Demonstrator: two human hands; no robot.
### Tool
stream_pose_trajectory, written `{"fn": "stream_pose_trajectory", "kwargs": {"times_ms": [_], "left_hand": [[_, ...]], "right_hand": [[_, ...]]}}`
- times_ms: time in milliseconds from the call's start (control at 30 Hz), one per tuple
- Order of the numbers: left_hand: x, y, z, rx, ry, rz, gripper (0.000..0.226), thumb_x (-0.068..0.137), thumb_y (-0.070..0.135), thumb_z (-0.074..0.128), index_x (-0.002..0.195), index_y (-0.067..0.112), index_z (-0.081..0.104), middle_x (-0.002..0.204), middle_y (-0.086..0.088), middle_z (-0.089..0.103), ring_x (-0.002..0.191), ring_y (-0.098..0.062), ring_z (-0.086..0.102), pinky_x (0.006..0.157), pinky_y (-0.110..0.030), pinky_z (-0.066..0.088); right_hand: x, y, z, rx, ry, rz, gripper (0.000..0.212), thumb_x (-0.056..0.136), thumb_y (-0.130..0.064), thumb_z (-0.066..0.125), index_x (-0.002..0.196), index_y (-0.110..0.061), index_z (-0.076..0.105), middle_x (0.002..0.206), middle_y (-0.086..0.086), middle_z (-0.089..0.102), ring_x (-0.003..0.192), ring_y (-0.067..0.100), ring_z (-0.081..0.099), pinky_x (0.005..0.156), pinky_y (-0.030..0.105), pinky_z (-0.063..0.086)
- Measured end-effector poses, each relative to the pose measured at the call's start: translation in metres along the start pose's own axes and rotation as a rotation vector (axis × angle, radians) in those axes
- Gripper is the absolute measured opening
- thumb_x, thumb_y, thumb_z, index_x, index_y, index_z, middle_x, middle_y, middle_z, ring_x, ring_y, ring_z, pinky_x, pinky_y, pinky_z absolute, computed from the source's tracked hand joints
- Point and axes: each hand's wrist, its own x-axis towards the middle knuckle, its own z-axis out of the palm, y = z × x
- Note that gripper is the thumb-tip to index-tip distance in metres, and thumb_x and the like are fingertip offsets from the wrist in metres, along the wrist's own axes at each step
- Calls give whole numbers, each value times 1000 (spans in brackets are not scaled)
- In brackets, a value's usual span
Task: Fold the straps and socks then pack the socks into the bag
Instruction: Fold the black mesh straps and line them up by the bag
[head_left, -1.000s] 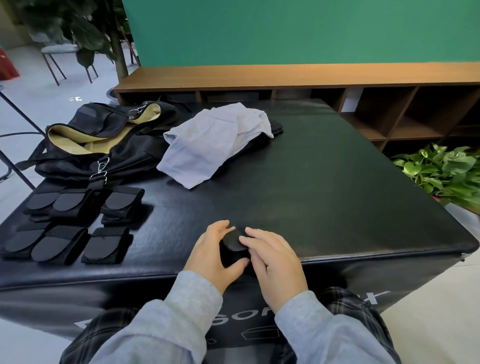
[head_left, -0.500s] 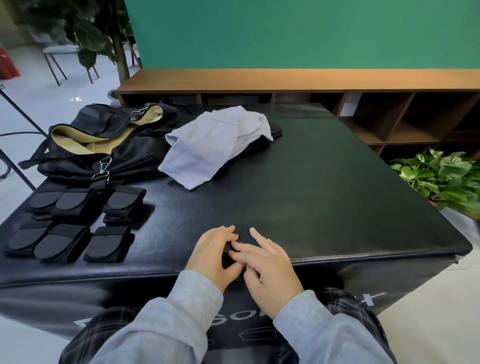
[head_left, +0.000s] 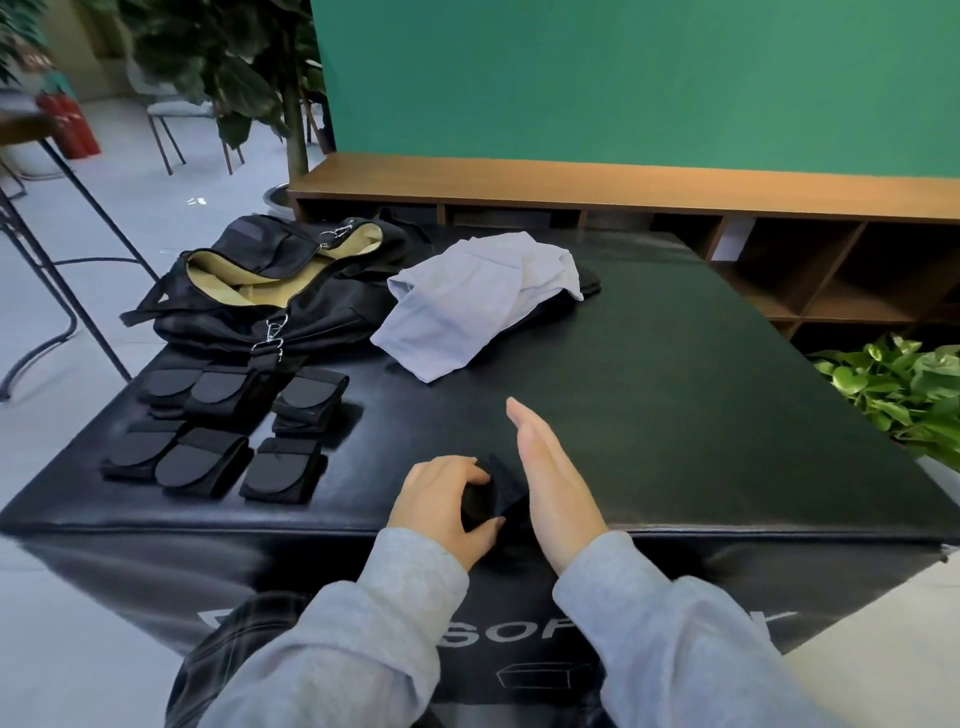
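A small folded black strap (head_left: 488, 496) lies near the front edge of the black padded table (head_left: 701, 415). My left hand (head_left: 441, 506) grips it, fingers and thumb curled round it. My right hand (head_left: 553, 480) stands on edge just right of it, fingers straight and pointing away from me. Several folded black straps (head_left: 223, 431) lie in two rows at the front left. Behind them sits the black bag (head_left: 270, 291), its mouth open on a tan lining. A pale grey cloth (head_left: 478, 301) lies crumpled at the back centre.
A wooden shelf unit (head_left: 675, 208) runs behind the table under a green wall. A leafy green plant (head_left: 904, 389) stands off the table's right side. Metal stool legs (head_left: 62, 249) and a potted tree (head_left: 291, 104) are at the left.
My right hand has lifted off the strap and straightened, reaching forward on edge. My left hand stays curled on the strap. The camera tilted up slightly.
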Motion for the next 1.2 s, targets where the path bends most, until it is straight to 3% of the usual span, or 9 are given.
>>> {"fn": "stream_pose_trajectory", "kwargs": {"times_ms": [133,267,367,467,600,700,800,1000,1200], "left_hand": [[1,-17,-31,34,152,-47,39,72,23,77,108,16,63,124,2,57,119,-21,45,96,-20,30],[-1,-42,-56,46,300,-74,40,57,11,86,92,10,66,111,-8,65,103,-35,58,87,-36,39],[-5,-55,-72,75,415,-117,37,57,11,85,89,9,66,109,-9,67,98,-35,60,86,-38,41],[-9,-66,-85,100,471,-205,33,64,17,83,92,10,66,113,-6,66,101,-33,59,86,-39,42],[-11,-83,-95,159,422,-415,33,74,32,75,102,17,64,113,0,63,118,-24,46,95,-38,36],[-13,-95,-94,204,408,-468,32,76,36,71,102,21,62,111,3,62,125,-21,39,103,-40,29],[-12,-100,-89,234,391,-484,30,79,38,68,104,23,60,113,7,60,129,-17,33,107,-37,17],[0,-99,-93,211,469,-504,30,80,38,68,105,23,60,110,6,59,127,-16,36,107,-36,16],[5,-100,-88,303,324,-515,34,82,49,62,108,29,56,105,11,57,123,-14,38,108,-35,16]], "right_hand": [[1,-15,26,-118,-92,-38,39,99,-46,28,137,-46,36,153,-18,23,139,-7,15,115,23,13],[1,-24,48,-420,-228,-58,43,102,-37,27,144,-33,30,149,-20,20,142,0,4,117,28,4],[4,-19,60,-504,-269,33,45,102,-38,25,146,-30,29,155,-12,19,144,5,1,117,30,4],[12,-3,71,-744,-293,75,48,101,-42,22,147,-30,27,157,-9,16,145,12,-3,118,42,-1],[20,28,66,-1083,-285,-13,49,100,-45,22,148,-37,17,158,-14,1,144,11,-11,116,40,-8],[18,47,59,-1295,-258,-188,71,80,-60,1,148,-41,2,157,-15,-8,144,11,-14,115,36,-7],[19,54,57,-1331,-242,-240,89,62,-62,-10,148,-41,-3,157,-15,-10,144,12,-15,114,35,-8],[20,56,57,-1346,-234,-273,90,61,-61,-9,148,-40,-5,157,-14,-11,144,13,-16,112,34,-10],[20,55,58,-1350,-234,-304,88,64,-62,-5,149,-39,-1,158,-12,-8,144,15,-13,107,32,-14]]}}
